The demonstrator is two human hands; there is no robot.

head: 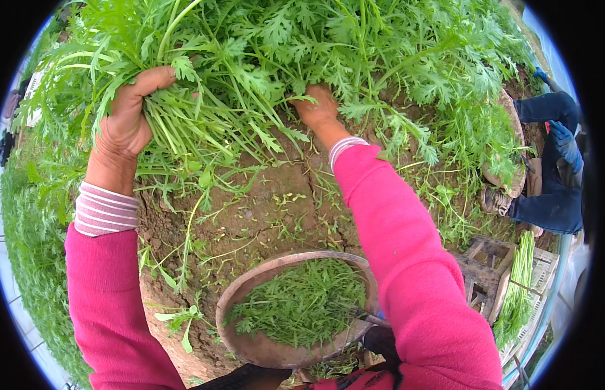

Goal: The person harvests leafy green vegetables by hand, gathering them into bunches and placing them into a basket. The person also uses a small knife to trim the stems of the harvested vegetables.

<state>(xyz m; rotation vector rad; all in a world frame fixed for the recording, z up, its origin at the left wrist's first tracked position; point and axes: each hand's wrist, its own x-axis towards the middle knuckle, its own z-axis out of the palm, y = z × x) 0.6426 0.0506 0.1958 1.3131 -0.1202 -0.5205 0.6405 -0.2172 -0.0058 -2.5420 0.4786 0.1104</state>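
Observation:
My left hand (131, 109) is closed around a thick bunch of cut leafy greens (185, 122), which look like garland chrysanthemum. The pale stems point down and right, and the leaves rise above my fist. Among the bases of the standing greens (380, 44), my right hand (316, 105) reaches in low, near the soil. Foliage hides its fingers, so whether they grip a stem cannot be seen. A round, worn basin (234, 297) rests in front of my body with loose green leaves (302, 302) inside. At the basin's right side lies a tool's shaft (373, 318), partly covered by my sleeve.
Bare cracked soil (283, 195) with scattered leaf scraps lies between the plants and basin. To the right, a small wooden stool (485, 268) stands beside a crate (541, 287) bearing a bundle of greens (519, 287). Beyond sits another person wearing blue gloves (566, 144), near another basin (514, 126).

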